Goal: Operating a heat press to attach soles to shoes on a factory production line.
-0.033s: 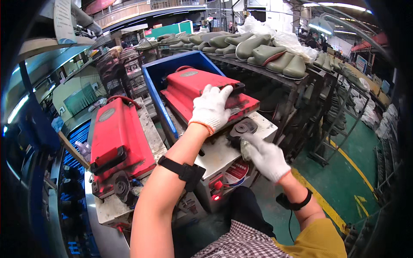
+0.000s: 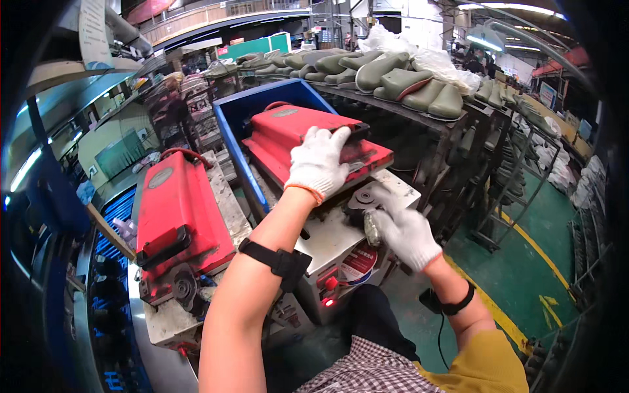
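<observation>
White knitted cloth gloves cover each hand, on a glossy red painted metal machine cover.

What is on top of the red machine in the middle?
A left hand in a white glove lies flat on the red machine. The part of the lid under the palm is covered. Just below, the right hand touches a small round metal part.

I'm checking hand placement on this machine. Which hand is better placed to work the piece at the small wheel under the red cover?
Probably the right hand: it already touches the small wheel, seemingly holding a small piece there. The left hand rests flat on the red cover above.
</observation>
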`<state>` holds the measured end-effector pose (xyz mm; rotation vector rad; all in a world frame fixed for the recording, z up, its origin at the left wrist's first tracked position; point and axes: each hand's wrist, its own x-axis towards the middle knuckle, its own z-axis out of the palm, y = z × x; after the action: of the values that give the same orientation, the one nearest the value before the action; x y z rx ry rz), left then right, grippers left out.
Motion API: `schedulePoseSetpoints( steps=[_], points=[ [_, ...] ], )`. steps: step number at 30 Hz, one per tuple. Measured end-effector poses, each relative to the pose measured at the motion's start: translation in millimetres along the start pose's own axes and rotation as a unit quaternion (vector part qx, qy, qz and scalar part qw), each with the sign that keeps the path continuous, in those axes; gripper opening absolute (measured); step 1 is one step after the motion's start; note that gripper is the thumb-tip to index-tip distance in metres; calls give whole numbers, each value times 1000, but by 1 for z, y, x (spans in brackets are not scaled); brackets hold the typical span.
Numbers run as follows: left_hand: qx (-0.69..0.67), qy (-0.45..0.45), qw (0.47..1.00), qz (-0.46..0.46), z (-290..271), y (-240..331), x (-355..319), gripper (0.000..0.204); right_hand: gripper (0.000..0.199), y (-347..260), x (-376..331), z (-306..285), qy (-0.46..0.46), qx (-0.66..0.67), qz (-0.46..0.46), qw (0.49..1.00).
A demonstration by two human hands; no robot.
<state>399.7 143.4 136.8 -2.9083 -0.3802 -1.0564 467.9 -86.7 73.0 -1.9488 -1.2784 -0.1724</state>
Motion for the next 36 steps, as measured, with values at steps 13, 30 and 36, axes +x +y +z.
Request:
schedulePoseSetpoints(
  steps=[13, 30, 36],
  points=[
    [122, -15, 991, -56, -59, -4, 17, 108, 40, -21, 237, -52, 50, 159, 3, 986],
    [152, -3, 988, -19, -82, -35, 48, 84, 110, 20, 260, 144, -269, -207, -113, 934],
    [139, -3, 990, -30, -100, -46, 63, 83, 115, 16, 267, 152, -363, -284, -15, 887]
  ],
)
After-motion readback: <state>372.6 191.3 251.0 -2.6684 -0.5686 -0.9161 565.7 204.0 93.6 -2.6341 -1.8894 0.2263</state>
